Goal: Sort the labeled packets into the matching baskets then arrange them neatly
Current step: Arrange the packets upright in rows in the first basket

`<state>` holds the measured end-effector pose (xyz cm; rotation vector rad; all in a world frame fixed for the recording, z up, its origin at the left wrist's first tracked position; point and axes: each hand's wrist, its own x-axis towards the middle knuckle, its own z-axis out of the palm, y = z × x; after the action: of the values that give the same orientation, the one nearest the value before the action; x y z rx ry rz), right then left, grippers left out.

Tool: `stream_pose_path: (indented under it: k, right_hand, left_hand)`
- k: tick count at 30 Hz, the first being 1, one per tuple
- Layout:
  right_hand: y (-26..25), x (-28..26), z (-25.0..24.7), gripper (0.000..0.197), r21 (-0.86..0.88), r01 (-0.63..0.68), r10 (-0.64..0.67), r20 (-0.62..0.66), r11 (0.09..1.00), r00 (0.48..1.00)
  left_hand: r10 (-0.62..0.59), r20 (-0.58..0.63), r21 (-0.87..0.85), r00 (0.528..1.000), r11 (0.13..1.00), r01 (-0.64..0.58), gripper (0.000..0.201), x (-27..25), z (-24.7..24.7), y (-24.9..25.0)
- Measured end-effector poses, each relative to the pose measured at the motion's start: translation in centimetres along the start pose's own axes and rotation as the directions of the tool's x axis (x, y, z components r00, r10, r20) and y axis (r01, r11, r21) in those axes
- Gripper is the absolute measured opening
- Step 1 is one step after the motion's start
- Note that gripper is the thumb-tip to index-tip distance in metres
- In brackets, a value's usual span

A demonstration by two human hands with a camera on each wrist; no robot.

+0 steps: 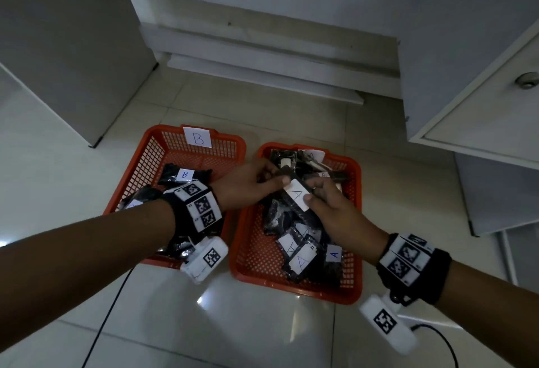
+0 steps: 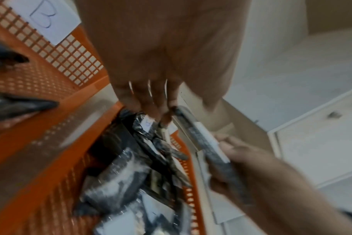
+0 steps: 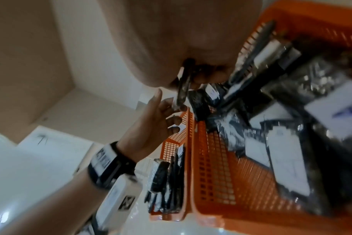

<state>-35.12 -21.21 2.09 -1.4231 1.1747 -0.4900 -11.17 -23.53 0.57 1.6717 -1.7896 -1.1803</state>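
Two orange mesh baskets stand side by side on the floor. The left basket (image 1: 145, 163) carries a "B" card (image 1: 198, 137) and holds black packets, one labelled B (image 1: 184, 174). The right basket (image 1: 354, 221) holds several black packets labelled A (image 1: 300, 259). Above it both hands hold one black packet with a white "A" label (image 1: 296, 194). My left hand (image 1: 277, 176) pinches its far end and my right hand (image 1: 310, 191) pinches its near end. The right wrist view shows this packet (image 3: 184, 82) edge-on between my right fingers, its tip pinched by the left hand (image 3: 155, 124).
A white cabinet (image 1: 58, 46) stands at the left, and a drawer unit with a round knob (image 1: 526, 80) at the right. A low white plinth (image 1: 262, 55) runs behind the baskets. Black cables (image 1: 110, 309) trail over the glossy tiled floor near me.
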Motion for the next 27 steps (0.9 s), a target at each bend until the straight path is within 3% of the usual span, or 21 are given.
stream_pose_path:
  k: [4, 6, 8, 11, 14, 16, 19, 23, 25, 27]
  right_hand:
    - [0.0, 0.6, 0.5, 0.016, 0.029, 0.006, -0.008, 0.088, 1.000, 0.996]
    - [-0.2, 0.8, 0.5, 0.017, -0.097, 0.010, 0.001, 0.108, 0.995, 0.994]
    - [0.3, 1.5, 0.2, 0.019, -0.327, 0.071, -0.041, 0.099, 0.943, 0.994]
    - [1.9, 3.1, 0.0, 0.029, -0.697, 0.249, -0.165, 0.187, 0.672, 0.968]
    - [3.2, 4.8, 1.1, 0.056, -0.830, 0.388, -0.200, 0.335, 0.400, 0.921]
    - [3.7, 5.8, 2.2, 0.078, -0.877, 0.391, -0.172, 0.355, 0.277, 0.919]
    - [3.9, 6.9, 3.8, 0.105, -0.924, 0.308, -0.115, 0.288, 0.228, 0.951]
    - [3.8, 7.8, 4.9, 0.099, -0.959, 0.258, -0.139, 0.241, 0.116, 0.960]
    - [3.7, 8.1, 4.8, 0.092, -0.954, 0.259, -0.129, 0.241, 0.149, 0.962]
    - [3.4, 8.4, 4.4, 0.072, -0.918, 0.259, -0.120, 0.233, 0.300, 0.965]
  left_hand:
    - [-0.106, 0.009, -0.341, 0.994, 0.935, 0.102, 0.022, -1.2, -0.7, -0.2]
    - [-0.081, -0.028, -0.309, 0.996, 0.949, 0.068, 0.020, -1.3, -1.7, -0.5]
    - [-0.011, -0.110, -0.160, 0.994, 0.987, -0.007, 0.018, -1.2, -2.7, -1.2]
    - [0.069, -0.198, -0.046, 0.978, 0.996, -0.079, 0.018, -1.3, -4.0, -1.7]
    - [0.061, -0.174, -0.031, 0.983, 0.997, -0.067, 0.018, -1.1, -4.2, -2.5]
    - [0.018, -0.136, -0.063, 0.991, 0.998, -0.027, 0.018, -1.1, -3.9, -3.0]
    - [-0.015, -0.125, -0.078, 0.992, 0.997, 0.005, 0.021, -1.3, -3.1, -3.1]
    - [-0.037, -0.109, -0.150, 0.993, 0.988, 0.020, 0.014, -1.2, -2.5, -3.2]
    - [-0.048, -0.116, -0.153, 0.992, 0.988, 0.030, 0.013, -1.2, -2.5, -3.5]
    - [-0.052, -0.129, -0.146, 0.990, 0.989, 0.033, 0.013, -1.2, -2.6, -3.7]
